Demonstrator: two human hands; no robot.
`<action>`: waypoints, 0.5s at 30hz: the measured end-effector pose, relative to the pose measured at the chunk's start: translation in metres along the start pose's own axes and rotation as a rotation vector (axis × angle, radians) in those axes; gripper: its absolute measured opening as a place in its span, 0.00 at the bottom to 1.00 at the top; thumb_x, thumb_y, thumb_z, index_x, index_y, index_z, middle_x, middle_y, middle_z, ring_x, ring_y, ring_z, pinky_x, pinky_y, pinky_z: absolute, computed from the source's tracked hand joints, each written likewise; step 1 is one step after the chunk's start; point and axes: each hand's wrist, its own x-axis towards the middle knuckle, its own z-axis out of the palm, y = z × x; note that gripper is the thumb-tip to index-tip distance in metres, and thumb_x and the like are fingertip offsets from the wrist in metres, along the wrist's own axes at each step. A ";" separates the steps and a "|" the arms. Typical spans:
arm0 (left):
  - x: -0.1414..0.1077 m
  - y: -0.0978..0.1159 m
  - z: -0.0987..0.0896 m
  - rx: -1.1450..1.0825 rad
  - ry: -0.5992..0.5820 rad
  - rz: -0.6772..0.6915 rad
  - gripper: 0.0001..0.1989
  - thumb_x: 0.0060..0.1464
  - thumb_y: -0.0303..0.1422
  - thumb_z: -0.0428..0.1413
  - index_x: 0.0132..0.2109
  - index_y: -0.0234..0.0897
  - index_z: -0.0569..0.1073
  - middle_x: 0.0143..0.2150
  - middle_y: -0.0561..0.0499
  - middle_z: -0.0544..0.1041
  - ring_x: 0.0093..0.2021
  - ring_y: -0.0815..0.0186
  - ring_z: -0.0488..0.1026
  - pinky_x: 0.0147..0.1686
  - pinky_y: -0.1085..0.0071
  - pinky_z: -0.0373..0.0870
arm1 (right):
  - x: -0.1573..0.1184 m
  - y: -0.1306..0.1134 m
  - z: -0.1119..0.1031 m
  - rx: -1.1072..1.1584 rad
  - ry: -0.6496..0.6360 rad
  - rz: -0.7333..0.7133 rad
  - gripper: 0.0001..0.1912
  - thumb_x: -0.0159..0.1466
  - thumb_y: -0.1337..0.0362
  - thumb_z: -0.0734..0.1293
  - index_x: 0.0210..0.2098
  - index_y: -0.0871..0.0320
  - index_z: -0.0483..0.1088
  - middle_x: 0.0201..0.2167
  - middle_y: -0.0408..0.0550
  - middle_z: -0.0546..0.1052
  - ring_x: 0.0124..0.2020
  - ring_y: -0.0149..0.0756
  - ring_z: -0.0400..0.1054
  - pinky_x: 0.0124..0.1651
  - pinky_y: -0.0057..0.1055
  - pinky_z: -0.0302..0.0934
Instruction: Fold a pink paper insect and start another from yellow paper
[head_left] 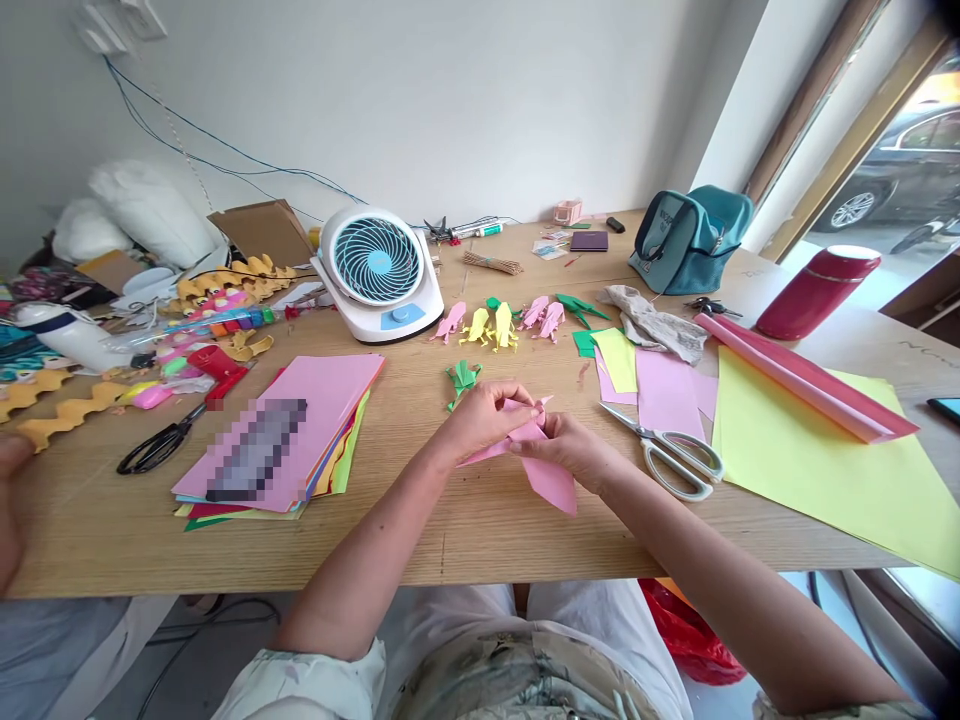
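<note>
Between my hands, just above the wooden table (405, 540), is a partly folded piece of pink paper (551, 484). My left hand (487, 415) pinches its upper part, and the fingers of my right hand (570, 447) close on it from the other side. Pointed flaps hang below toward the table's front edge. Beyond my hands stands a green folded paper figure (463, 378). Farther back is a row of pink, yellow (504, 328) and green folded figures. White-handled scissors (679, 462) lie right of my right hand, beside pink and yellow paper pieces (616, 360).
A paper stack (330, 385) with a blurred object on it and black-handled scissors (161, 445) lie left. A fan (377, 270) stands behind. At right are yellow sheets (810, 480), a pink roll (810, 378), a red bottle (817, 292) and a teal bag (690, 240). Another person's arm (9, 500) shows far left.
</note>
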 end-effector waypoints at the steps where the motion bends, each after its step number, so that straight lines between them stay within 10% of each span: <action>1: -0.001 -0.003 0.000 -0.035 0.000 -0.014 0.07 0.52 0.35 0.59 0.37 0.38 0.78 0.38 0.51 0.80 0.40 0.64 0.74 0.41 0.71 0.67 | 0.000 0.001 0.001 0.033 -0.024 0.022 0.24 0.44 0.52 0.79 0.31 0.60 0.72 0.25 0.40 0.72 0.25 0.27 0.61 0.29 0.26 0.51; 15: -0.007 -0.016 0.000 -0.097 0.033 -0.016 0.05 0.49 0.33 0.59 0.31 0.35 0.75 0.31 0.52 0.76 0.35 0.67 0.72 0.38 0.71 0.68 | 0.004 0.005 0.011 0.050 -0.071 0.072 0.23 0.42 0.54 0.80 0.30 0.60 0.72 0.24 0.40 0.72 0.24 0.26 0.60 0.27 0.25 0.52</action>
